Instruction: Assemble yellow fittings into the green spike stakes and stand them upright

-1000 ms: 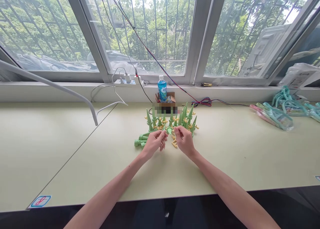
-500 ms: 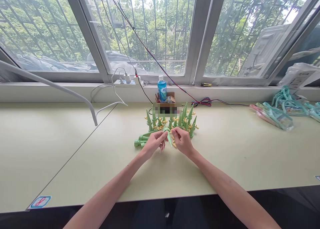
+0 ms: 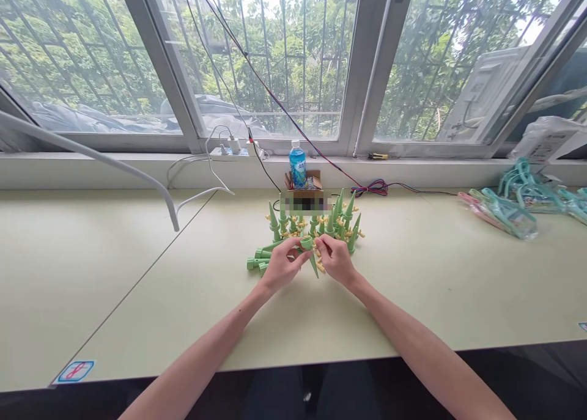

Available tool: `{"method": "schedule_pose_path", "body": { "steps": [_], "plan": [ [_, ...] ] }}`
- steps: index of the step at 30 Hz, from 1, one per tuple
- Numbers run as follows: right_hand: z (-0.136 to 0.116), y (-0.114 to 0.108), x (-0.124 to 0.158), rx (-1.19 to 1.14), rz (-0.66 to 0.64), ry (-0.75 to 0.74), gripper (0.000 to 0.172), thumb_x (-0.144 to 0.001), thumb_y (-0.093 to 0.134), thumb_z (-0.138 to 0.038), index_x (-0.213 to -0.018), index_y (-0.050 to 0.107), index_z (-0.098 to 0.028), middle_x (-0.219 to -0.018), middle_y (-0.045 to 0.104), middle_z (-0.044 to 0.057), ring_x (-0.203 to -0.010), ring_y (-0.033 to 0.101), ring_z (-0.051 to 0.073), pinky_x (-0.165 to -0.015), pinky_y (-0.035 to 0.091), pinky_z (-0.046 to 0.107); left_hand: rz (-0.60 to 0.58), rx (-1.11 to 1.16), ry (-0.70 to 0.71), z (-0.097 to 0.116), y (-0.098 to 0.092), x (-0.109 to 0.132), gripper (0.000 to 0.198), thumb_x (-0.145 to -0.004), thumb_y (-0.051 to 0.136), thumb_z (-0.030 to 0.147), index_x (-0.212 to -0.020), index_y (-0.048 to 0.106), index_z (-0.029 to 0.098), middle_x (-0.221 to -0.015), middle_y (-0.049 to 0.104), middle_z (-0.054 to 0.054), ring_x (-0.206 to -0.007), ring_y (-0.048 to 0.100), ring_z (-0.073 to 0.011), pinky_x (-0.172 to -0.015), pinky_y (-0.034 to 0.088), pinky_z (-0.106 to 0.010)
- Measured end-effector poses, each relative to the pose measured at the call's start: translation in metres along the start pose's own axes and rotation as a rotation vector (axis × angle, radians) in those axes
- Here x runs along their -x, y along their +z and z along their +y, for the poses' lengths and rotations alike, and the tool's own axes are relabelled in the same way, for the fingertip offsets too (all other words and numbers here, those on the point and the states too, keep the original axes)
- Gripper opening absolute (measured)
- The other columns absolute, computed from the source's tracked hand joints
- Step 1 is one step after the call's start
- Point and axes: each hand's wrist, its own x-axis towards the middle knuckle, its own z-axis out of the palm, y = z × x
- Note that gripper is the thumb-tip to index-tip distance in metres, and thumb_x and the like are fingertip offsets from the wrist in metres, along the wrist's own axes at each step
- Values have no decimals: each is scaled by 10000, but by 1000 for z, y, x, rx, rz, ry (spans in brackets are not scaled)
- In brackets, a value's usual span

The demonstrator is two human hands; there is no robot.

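In my left hand is a green plant watering spike, gripped between thumb and fingers. Its open round collar faces up toward me and its point slants down to the right. My right hand is closed in a pinch at the spike's side, on a small yellow valve mostly hidden by the fingertips. Just below lie loose yellow valves. Behind my hands stand several green spikes, tips up, with yellow valves on their sides. Several more green spikes lie beside my left hand.
A blue bottle stands in an open cardboard box by the window sill. Coiled red and blue wire lies to its right. Bagged pastel items are at the far right; a white tube arches in from the left.
My left hand has turned the spike, so its open collar now shows and its tip sits slightly lower. My right hand stays pinched at its side.
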Motion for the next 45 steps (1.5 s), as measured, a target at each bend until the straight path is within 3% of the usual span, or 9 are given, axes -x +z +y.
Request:
{"method": "schedule_pose_path", "body": {
  "steps": [6,16,25,28,30,33,38,45],
  "plan": [
    [0,0,0,11,4,16,395,-965,428,-416,-632,408,-202,-534,412,-31,-476,344,104,-471,278,246,41,-91,108,-4,1,0,351,-814,654,452,-1067,681,211,-968,551,-55,-622,532,-103,-496,507,-224],
    [0,1,0,10,24,35,388,-956,439,-359,-606,376,-203,-523,382,-39,-477,324,100,-472,271,242,31,-140,148,-4,1,0,315,-844,632,426,-1088,665,229,-995,534,-56,-646,529,-105,-497,501,-218],
    [-8,1,1,38,159,-35,386,-983,420,-380,-645,407,-194,-536,375,-44,-481,312,92,-473,261,232,41,-17,53,-3,5,1,400,-846,622,481,-1104,475,212,-1058,542,-54,-586,540,-76,-437,434,-190],
    [-9,1,1,47,199,-60,384,-988,419,-368,-646,401,-195,-538,365,-46,-482,312,91,-475,262,228,26,61,6,-2,3,0,369,-869,563,543,-912,501,182,-781,563,-2,-512,503,-77,-427,397,-186],
    [-8,1,1,49,195,-61,382,-989,421,-363,-647,404,-194,-541,367,-45,-483,315,92,-478,269,227,0,115,-47,-1,2,0,499,-908,428,612,-724,516,157,-594,504,13,-440,457,-78,-413,367,-198],
    [-8,2,2,43,165,-60,374,-987,425,-361,-654,425,-192,-547,384,-41,-488,324,94,-485,282,228,-64,222,-171,2,1,-1,669,-917,306,666,-568,526,138,-550,504,-20,-431,463,-91,-413,366,-219],
    [-8,3,4,-9,59,-73,354,-980,437,-367,-680,474,-184,-570,434,-29,-503,355,97,-494,297,230,-173,350,-346,4,0,-3,666,-879,369,692,-615,580,118,-622,544,-40,-458,483,-99,-397,351,-216],
    [-7,2,3,-64,6,-69,318,-972,462,-340,-697,484,-182,-573,441,-34,-499,355,92,-486,289,226,-187,431,-371,3,-1,-4,551,-846,487,664,-755,570,127,-759,585,-47,-487,502,-94,-387,355,-210]
  ]
}}
